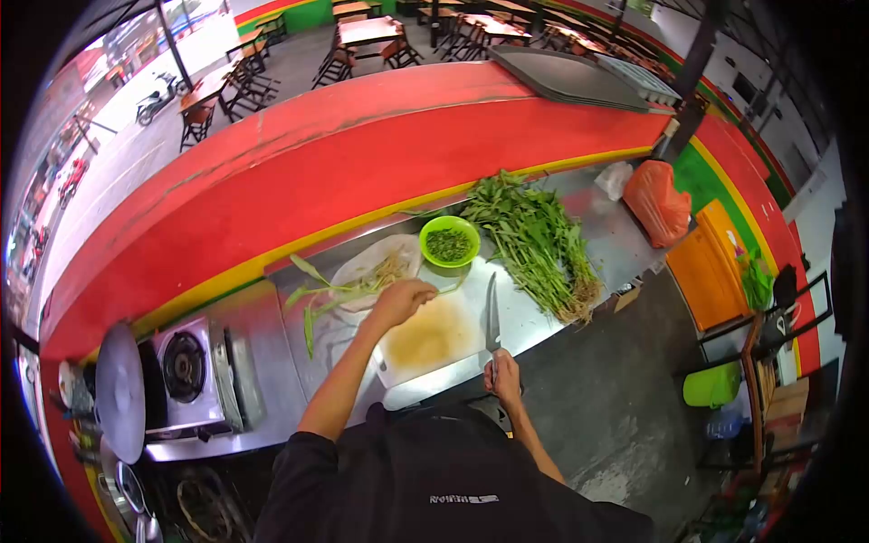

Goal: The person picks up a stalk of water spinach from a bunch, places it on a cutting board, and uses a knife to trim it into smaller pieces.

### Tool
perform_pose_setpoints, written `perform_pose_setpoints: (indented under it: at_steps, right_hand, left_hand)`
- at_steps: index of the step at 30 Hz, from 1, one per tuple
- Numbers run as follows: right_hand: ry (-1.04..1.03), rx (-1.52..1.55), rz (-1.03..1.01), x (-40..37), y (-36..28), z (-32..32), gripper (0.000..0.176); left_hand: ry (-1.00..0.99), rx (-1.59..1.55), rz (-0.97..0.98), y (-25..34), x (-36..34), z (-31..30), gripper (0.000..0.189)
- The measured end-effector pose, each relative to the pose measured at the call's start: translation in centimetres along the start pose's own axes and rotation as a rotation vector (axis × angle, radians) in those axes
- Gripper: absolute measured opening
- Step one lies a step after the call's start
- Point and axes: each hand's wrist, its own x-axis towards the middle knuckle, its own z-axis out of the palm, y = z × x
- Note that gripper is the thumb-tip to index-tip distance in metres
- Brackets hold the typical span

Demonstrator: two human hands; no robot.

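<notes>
Your left hand [403, 299] pinned the long green stalks [339, 291], fingers curled; your right hand [503, 378] gripped the steel knife [491, 317], blade safely apart.

left hand [405, 299] rests on green stalks [339, 291] beside the cutting board [430, 339], right hand [503, 376] grips a knife [491, 317].

Cutting board [430, 339] lies open in the middle. The knife [491, 317] guards its right edge, the green bowl [449, 242] and heaped greens [539, 244] crowd the far right, and the stove [186, 366] walls off the left.
</notes>
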Motion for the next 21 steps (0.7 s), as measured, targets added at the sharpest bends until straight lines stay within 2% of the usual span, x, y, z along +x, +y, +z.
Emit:
perform_pose_setpoints:
  at_steps: [3, 5, 6, 7, 9, 10, 13, 17, 21]
  right_hand:
    - [0.029, -0.110, 0.010, -1.3, 1.4, 2.4, 0.041]
    - [0.008, -0.290, -0.041, -1.9, 3.3, 2.5, 0.045]
    - [-0.002, -0.356, -0.035, -2.6, 3.4, 2.5, 0.044]
    - [0.001, -0.360, -0.026, -2.9, 3.8, 2.4, 0.044]
    - [-0.040, -0.674, -0.166, -3.6, 3.8, 2.7, 0.041]
    - [-0.039, -0.686, -0.094, -4.2, 3.4, 2.9, 0.039]
    - [-0.066, -0.856, -0.085, -4.9, 3.1, 2.8, 0.040]
    - [-0.059, -0.950, -0.166, -4.8, 4.2, 1.8, 0.039]
    - [-0.105, -0.970, -0.157, -4.7, 3.2, 1.2, 0.038]
  left_hand:
    - [-0.056, 0.042, -0.078, -3.3, -4.3, 3.0, 0.021]
    - [-0.122, 0.198, -0.059, -5.9, -6.1, 5.4, 0.025]
    - [-0.189, 0.272, -0.091, -6.5, -6.8, 6.1, 0.035]
    - [-0.194, 0.263, -0.096, -7.0, -7.5, 6.8, 0.035]
    - [-0.239, 0.302, -0.124, -7.8, -8.6, 7.7, 0.047]
    - [-0.246, 0.294, -0.124, -8.0, -9.1, 8.0, 0.047]
    - [-0.300, 0.366, -0.131, -8.3, -9.6, 8.8, 0.056]
    - [-0.303, 0.437, -0.129, -9.4, -10.1, 9.5, 0.061]
    - [-0.286, 0.476, -0.121, -9.5, -9.9, 9.7, 0.059]
